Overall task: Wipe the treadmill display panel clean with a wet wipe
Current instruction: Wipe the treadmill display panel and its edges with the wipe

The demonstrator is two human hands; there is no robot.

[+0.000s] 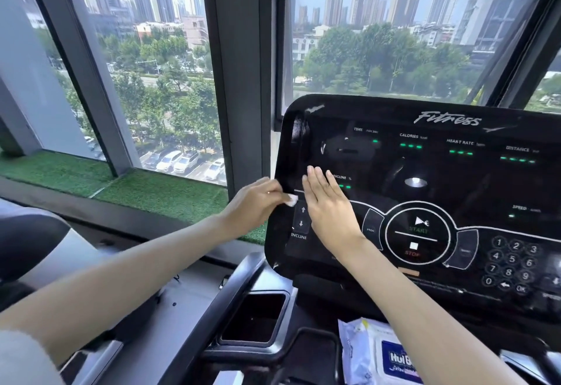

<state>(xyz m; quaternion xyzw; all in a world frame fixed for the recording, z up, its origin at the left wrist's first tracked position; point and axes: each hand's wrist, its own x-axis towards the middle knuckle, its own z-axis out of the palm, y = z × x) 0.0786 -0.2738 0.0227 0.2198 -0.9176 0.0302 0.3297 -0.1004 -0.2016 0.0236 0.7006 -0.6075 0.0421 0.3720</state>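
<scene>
Treadmill console tray, with one pack on it

The black console tray [312, 318] below the display panel [455, 190] carries a pack of wet wipes [361, 354], which lies flat with its blue label facing up. A rectangular recess [255, 319] is sunk into the tray just left of the pack.

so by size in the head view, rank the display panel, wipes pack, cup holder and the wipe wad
1. display panel
2-3. wipes pack and cup holder: alike, and the pack is cut off by the frame, so unranked
4. wipe wad
</scene>
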